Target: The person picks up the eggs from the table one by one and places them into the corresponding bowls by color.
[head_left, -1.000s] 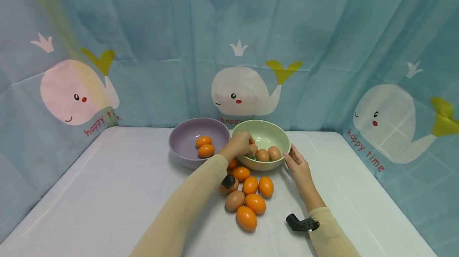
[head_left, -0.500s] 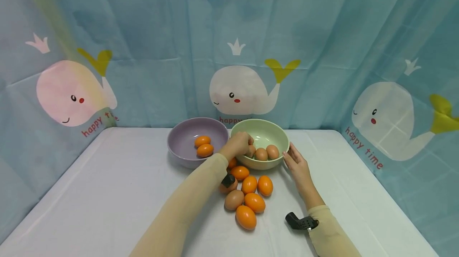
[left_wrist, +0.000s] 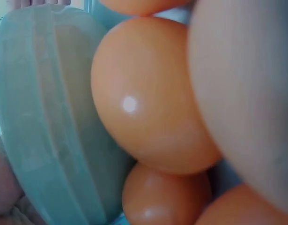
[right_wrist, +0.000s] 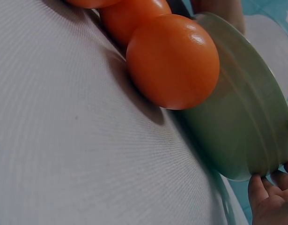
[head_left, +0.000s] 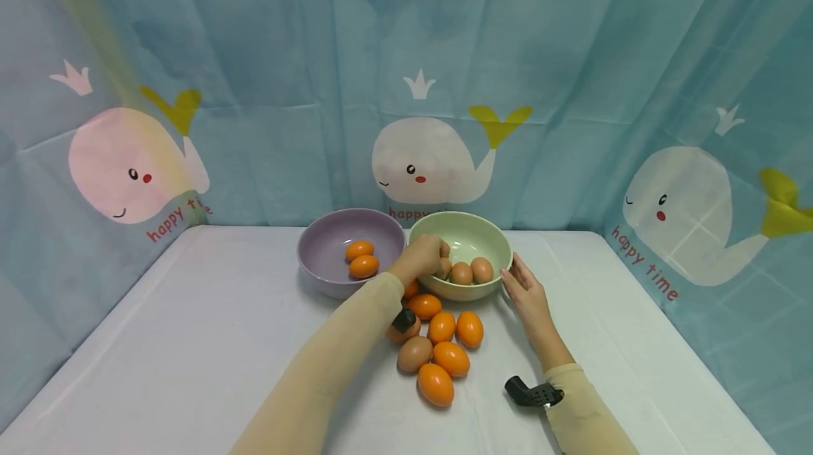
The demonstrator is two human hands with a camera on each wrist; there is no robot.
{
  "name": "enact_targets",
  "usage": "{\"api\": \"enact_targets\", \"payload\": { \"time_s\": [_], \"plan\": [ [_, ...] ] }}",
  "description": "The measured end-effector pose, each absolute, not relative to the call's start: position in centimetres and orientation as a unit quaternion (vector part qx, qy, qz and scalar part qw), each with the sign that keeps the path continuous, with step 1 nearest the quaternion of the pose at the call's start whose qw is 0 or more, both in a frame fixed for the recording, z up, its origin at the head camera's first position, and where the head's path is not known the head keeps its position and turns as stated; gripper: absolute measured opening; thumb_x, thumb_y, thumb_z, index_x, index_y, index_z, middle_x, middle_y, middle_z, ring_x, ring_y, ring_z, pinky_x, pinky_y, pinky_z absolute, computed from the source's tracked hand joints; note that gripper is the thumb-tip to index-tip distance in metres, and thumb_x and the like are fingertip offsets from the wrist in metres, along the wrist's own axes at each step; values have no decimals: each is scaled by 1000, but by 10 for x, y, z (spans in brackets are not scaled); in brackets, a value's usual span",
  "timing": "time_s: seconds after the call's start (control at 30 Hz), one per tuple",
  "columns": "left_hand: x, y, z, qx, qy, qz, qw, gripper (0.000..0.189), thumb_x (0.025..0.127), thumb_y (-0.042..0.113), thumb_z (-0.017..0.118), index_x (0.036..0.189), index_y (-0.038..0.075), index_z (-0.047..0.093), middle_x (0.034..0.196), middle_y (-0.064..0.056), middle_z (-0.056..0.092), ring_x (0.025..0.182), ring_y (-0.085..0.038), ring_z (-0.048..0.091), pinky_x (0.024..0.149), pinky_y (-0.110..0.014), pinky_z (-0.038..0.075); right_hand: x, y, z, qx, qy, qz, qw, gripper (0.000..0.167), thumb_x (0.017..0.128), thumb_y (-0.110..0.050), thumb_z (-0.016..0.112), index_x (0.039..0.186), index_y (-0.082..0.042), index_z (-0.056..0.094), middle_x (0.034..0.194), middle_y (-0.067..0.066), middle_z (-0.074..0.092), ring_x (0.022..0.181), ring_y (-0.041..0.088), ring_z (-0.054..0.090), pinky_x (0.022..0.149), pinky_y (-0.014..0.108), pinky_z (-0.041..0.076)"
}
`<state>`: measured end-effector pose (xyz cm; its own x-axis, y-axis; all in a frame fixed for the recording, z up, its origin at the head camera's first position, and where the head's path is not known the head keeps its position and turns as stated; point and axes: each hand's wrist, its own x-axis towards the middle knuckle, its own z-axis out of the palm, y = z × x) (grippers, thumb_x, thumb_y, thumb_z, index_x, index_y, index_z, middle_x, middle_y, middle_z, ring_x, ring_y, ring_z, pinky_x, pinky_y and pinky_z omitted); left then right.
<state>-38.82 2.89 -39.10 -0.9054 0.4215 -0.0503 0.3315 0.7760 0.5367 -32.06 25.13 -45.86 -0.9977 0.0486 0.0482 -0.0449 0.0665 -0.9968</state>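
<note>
My left hand [head_left: 420, 257] reaches over the near left rim of the green bowl [head_left: 473, 233]. Its curled fingers hold a brown egg [head_left: 444, 269] inside, partly hidden by the hand. Beside it in the bowl lie two more brown eggs, one in the middle [head_left: 461, 274] and one on the right [head_left: 481, 270]. With thumb and fingers, my right hand [head_left: 528, 300] holds the bowl's right side; in the right wrist view its fingertips [right_wrist: 258, 185] touch the outer wall. In the left wrist view, eggs stand close against the bowl's wall [left_wrist: 45, 103].
A purple bowl [head_left: 317, 264] holding two orange eggs [head_left: 363, 266] stands left of the green one. Several orange eggs [head_left: 435, 384] and two brown eggs [head_left: 415, 354] lie on the white table [head_left: 190, 356] in front. A whale-print curtain [head_left: 286, 88] closes off the back and sides.
Both hands stay almost in place. The brown egg under my left fingers and its neighbours in the bowl shift very slightly; the whole view drifts a little.
</note>
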Motion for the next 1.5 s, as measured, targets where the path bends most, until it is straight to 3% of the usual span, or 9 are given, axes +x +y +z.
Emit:
{"api": "enact_targets", "payload": {
  "time_s": [0.07,0.13,0.2,0.27,0.4,0.87,1.13,1.33,1.5],
  "plan": [
    [-385,25,-389,189,929,307,89,25,79,-1,76,70,5,53,63,0,40,59,-12,34,53,-20,29,-321,251,-459,-1,-730,683,31,68,103,-29,54,159,-12,19,166,4,20,153,17,22,109,18,36],
    [-380,20,-385,176,914,353,91,12,81,3,77,87,1,67,78,-4,60,71,-13,49,65,-20,46,-321,251,-460,-1,-732,681,28,69,103,-30,54,159,-12,18,166,4,19,153,17,21,109,18,36],
    [-374,14,-381,164,895,404,94,28,84,9,76,110,0,70,104,-10,71,92,-17,61,85,-28,55,-321,251,-460,-2,-734,679,26,68,103,-30,53,159,-12,18,166,4,19,153,17,20,109,17,35],
    [-367,7,-377,160,879,439,91,39,86,14,76,122,2,68,121,-13,70,109,-22,63,99,-36,53,-320,251,-461,-4,-735,678,26,68,104,-29,53,159,-12,18,166,4,19,153,18,20,109,18,35],
    [-348,-6,-367,162,856,482,92,42,87,22,77,125,7,67,127,-12,68,120,-26,62,106,-42,49,-320,251,-460,-1,-733,680,27,67,104,-29,53,159,-12,18,166,4,19,154,17,20,111,21,34],
    [-289,-47,-381,149,846,506,78,40,86,19,78,124,10,68,122,-8,71,121,-29,64,97,-37,55,-320,251,-457,9,-732,680,30,67,104,-30,52,159,-13,19,166,3,20,153,16,20,113,23,32],
    [-277,-60,-395,143,861,482,74,40,85,22,79,122,9,69,119,-8,72,117,-24,65,101,-41,53,-320,250,-457,5,-734,679,34,66,104,-27,52,159,-13,19,166,5,20,153,18,22,113,23,34],
    [-269,-66,-404,150,859,484,72,42,84,20,79,122,5,68,119,-11,72,114,-28,68,95,-39,56,-321,250,-457,2,-731,682,30,67,103,-30,53,159,-13,19,166,3,20,153,17,22,113,24,33],
    [-267,-69,-409,149,863,477,73,43,83,24,81,120,8,70,115,-9,74,110,-26,68,94,-40,57,-321,252,-457,4,-730,682,31,68,103,-30,53,159,-13,19,166,3,20,153,17,21,111,21,33]
  ]
}}
